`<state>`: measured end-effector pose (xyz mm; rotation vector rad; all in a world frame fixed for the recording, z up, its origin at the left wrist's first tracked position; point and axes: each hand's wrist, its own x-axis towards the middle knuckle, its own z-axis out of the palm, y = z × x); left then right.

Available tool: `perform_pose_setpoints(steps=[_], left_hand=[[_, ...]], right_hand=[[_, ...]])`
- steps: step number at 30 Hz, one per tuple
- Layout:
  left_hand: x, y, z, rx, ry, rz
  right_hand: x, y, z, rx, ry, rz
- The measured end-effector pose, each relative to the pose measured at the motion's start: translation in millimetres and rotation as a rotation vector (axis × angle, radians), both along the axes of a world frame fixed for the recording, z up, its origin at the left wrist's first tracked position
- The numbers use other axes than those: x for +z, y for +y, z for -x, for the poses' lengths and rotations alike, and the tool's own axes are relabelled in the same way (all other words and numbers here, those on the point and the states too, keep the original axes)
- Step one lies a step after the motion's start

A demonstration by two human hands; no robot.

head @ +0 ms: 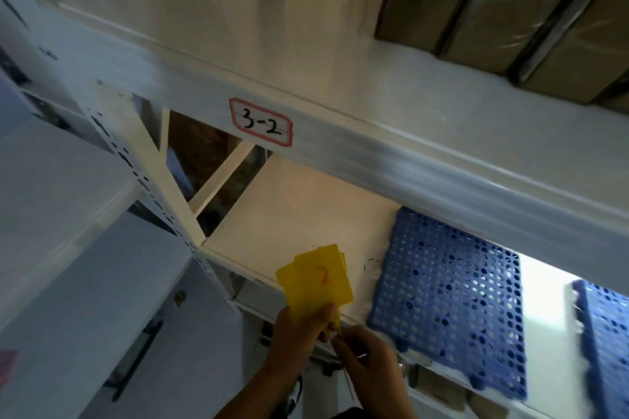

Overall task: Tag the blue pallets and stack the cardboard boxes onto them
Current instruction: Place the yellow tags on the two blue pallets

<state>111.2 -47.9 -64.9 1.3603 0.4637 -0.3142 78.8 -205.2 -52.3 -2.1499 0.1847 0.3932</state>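
Two blue pallets lie flat on the lower white shelf (pixel 306 214): one perforated pallet (pixel 449 296) in full view with its near edge overhanging the shelf's front lip, and a second pallet (pixel 606 326) cut off by the right edge, well apart from the first. The left hand (pixel 299 330) grips a fanned stack of yellow tags (pixel 315 279), at least three, fingers curled round their lower ends; the top tag bears a red handwritten mark. The right hand (pixel 366 355) sits just beside it, fingertips pinched at the base of the tags, though what they pinch is too blurred to tell. On the upper shelf stand three brown cardboard boxes (pixel 510 7) wrapped in glossy film. A red-bordered label (pixel 261 122) reading "3-2" is stuck to the shelf beam, which hides the back of the lower shelf.
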Motion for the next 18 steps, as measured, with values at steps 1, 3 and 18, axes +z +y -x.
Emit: perform_pose_setpoints(steps=[1,3,18], left_hand=[[-0.3,-7.4,3.0,0.0,0.004,-0.007],[-3.0,-23.1,12.2,-0.007,0.027,-0.011],[12.4,-215.8,78.7,0.262,-0.035,-0.077]], right_hand=[[0.1,-5.7,2.5,0.0,-0.017,0.024],[-0.3,-21.6,11.1,-0.017,-0.04,0.049],[8.5,-239.7,96.0,-0.051,-0.154,0.077]])
